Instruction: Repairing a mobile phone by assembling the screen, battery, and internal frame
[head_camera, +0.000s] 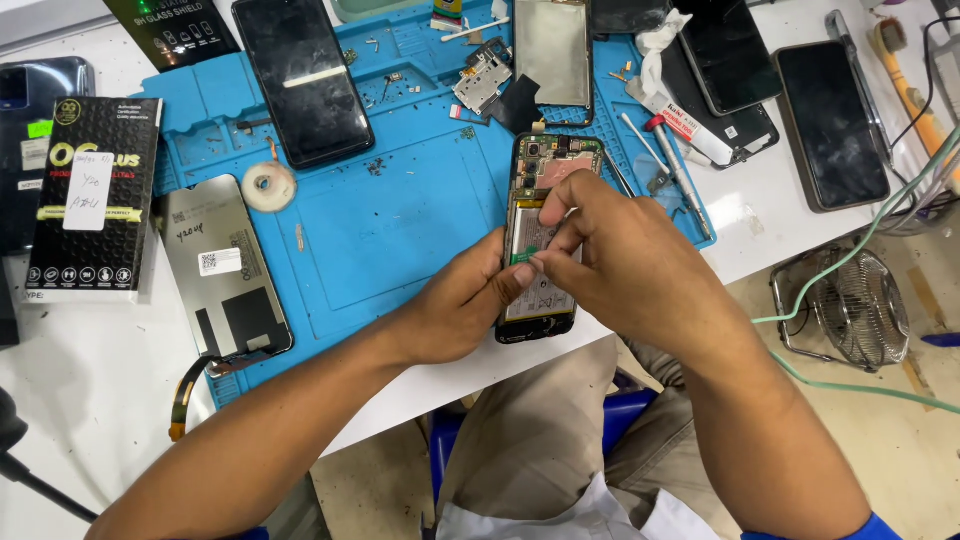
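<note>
An opened phone (545, 170) lies back-off on the blue work mat (400, 230), its battery and circuit board exposed. My left hand (455, 305) rests at the phone's left edge, thumb and fingers against its side. My right hand (620, 255) covers the phone's middle, its fingertips pinching a small green tab (522, 257) on the battery. The phone's lower part is partly hidden by both hands.
On the mat lie a dark phone screen (305, 80), a tape roll (268, 186), a replacement display with flex cable (225, 270), a metal frame (552, 50), small parts and screwdrivers (680, 165). Boxed screen protector (92, 195) at left. More phones (825, 120) at right. A small fan (845, 305) stands on the floor.
</note>
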